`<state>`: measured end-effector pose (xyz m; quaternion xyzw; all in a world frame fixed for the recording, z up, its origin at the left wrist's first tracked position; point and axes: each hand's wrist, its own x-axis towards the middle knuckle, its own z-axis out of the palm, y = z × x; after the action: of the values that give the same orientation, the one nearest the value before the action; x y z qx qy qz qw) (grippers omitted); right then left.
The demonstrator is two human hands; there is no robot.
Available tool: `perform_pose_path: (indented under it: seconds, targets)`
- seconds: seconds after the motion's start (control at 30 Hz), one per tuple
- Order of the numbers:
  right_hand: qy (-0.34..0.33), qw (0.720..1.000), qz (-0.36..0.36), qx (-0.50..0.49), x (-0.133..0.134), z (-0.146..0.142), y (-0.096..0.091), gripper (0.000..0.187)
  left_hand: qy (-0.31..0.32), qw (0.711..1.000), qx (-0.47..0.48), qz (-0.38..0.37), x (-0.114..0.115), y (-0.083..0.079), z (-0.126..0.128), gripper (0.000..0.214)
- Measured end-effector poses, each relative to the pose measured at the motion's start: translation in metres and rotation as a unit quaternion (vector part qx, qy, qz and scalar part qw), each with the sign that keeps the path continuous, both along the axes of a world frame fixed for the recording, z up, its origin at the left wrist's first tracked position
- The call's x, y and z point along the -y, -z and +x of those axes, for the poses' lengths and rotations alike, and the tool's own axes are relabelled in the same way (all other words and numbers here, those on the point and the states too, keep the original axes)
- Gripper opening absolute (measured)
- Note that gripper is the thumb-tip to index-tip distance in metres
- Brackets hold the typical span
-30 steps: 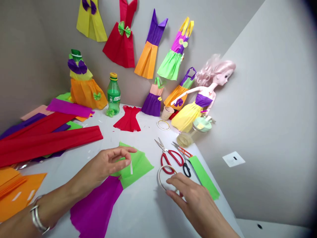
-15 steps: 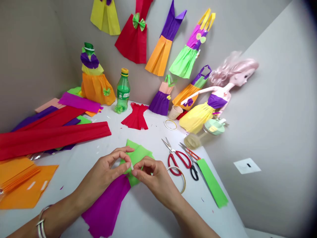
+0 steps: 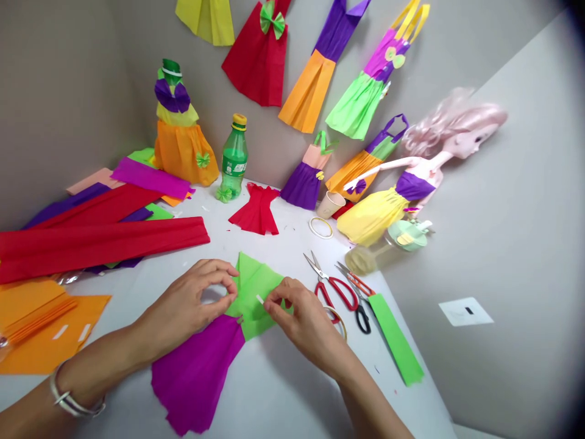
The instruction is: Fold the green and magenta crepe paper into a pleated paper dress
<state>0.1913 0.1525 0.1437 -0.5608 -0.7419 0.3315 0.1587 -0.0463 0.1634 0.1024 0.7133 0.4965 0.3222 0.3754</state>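
A green crepe paper piece lies on the table, joined at its lower left to a gathered purple paper skirt. Over the green paper, my right hand pinches a small white strip between thumb and forefinger; it looks like tape or its backing. My left hand hovers at the green paper's left edge, thumb and forefinger curved with a gap between their tips. I see nothing held in it. Beside my right wrist lies a tape roll, partly hidden.
Right of my hands lie red-handled scissors, black-handled scissors and a green paper strip. Red paper and orange paper lie at left. Behind stand a green bottle, a paper cup and a doll.
My hands have drawn apart. The white strip, earlier between both hands' fingertips, is now only in my right hand, which moved slightly right. The view has shifted a little.
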Motion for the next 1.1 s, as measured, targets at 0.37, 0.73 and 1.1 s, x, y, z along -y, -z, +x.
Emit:
perform_pose_path:
  seconds: [0.37,0.73,1.1]
  targets:
    - [-0.120,0.985,-0.045,0.112,-0.021,-0.018,-0.003,0.011,0.071,0.988,-0.117,0.066,0.009,0.008,0.005,0.004]
    - [-0.140,0.976,-0.076,0.147,-0.030,-0.020,-0.002,0.013,0.078,0.976,-0.153,0.130,0.014,0.015,0.011,0.008]
    - [-0.165,0.973,-0.104,0.124,-0.032,-0.026,-0.002,0.014,0.075,0.985,-0.142,0.068,0.005,0.008,0.000,0.011]
